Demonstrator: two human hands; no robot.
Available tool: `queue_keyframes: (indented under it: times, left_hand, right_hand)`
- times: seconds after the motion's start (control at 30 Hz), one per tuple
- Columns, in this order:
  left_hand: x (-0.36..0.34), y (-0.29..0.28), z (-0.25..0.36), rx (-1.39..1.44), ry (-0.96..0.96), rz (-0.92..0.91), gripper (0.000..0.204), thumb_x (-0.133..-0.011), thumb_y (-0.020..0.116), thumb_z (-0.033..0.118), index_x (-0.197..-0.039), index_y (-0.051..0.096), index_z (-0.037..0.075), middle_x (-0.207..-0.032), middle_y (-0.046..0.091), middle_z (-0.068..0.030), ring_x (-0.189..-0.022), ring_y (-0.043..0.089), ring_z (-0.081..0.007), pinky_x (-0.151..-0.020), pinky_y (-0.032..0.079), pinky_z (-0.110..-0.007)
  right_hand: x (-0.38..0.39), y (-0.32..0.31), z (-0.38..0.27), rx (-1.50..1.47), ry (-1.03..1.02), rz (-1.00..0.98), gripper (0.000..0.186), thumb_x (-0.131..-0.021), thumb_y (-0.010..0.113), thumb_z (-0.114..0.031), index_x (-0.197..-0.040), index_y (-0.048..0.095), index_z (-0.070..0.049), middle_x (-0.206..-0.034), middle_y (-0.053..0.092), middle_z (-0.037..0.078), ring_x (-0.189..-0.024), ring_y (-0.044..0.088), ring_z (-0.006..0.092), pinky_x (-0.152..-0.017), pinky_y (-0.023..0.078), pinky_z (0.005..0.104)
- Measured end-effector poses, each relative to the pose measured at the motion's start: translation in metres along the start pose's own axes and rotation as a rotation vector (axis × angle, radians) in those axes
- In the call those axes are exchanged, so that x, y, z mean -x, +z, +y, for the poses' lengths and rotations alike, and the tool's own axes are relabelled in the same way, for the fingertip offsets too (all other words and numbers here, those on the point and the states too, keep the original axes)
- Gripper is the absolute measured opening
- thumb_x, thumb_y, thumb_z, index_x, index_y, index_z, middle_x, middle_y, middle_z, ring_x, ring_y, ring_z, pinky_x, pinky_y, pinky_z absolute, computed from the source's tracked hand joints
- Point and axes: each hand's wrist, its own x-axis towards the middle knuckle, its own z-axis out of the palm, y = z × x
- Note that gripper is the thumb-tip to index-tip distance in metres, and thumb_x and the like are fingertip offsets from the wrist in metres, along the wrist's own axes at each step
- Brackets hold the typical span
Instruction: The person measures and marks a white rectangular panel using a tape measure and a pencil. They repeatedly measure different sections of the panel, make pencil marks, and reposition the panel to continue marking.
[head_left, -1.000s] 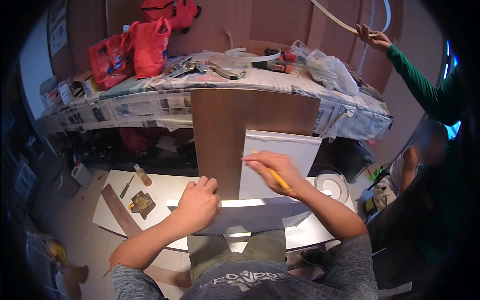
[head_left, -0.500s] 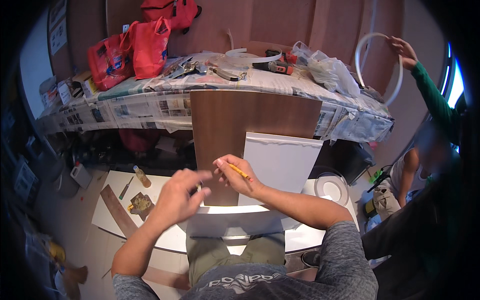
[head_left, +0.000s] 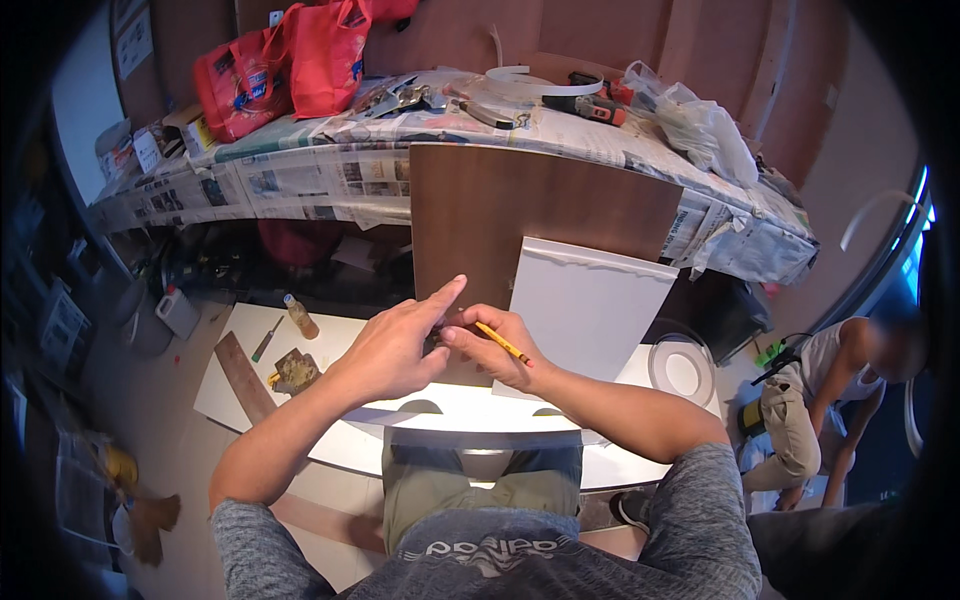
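The upright brown panel (head_left: 465, 215) bars the far side; the white panel (head_left: 590, 310) before it blocks right of centre. Left, a bottle (head_left: 302, 322) stands up from the white tabletop (head_left: 340, 345), with open air between it and the left hand (head_left: 400, 348).

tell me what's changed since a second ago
The right hand has moved left off the white panel, still gripping the pencil. The left hand has shifted up; the hands are now close together. A co-worker's green sleeve has left view. The white panel still overlaps the brown board.
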Motion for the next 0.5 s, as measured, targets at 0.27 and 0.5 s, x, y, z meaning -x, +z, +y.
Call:
queue_keyframes:
  times: [0.27, 0.5]
  left_hand:
    - [0.000, 0.002, 0.002, 0.057, -0.099, -0.005, 0.097, -0.088, 0.073, 0.011, -0.175, 0.029, 0.011, -0.113, 0.073, -0.0195, -0.095, 0.072, -0.0369, -0.089, 0.058, -0.046]
    - [0.003, 0.006, 0.011, 0.074, -0.117, 0.027, 0.101, -0.087, 0.073, 0.011, -0.174, 0.022, 0.004, -0.112, 0.073, -0.0251, -0.099, 0.072, -0.0416, -0.092, 0.058, -0.048]
  right_hand:
    - [-0.015, 0.003, 0.014, 0.120, -0.192, 0.030, 0.028, -0.101, 0.083, -0.027, -0.110, 0.078, 0.000, -0.091, 0.076, 0.007, -0.082, 0.070, 0.0128, -0.076, 0.057, 0.0302]
    - [-0.007, 0.001, 0.013, 0.325, -0.192, 0.059, 0.022, -0.103, 0.080, -0.018, -0.116, 0.077, -0.001, -0.096, 0.077, 0.005, -0.084, 0.070, 0.0088, -0.074, 0.058, 0.0264]
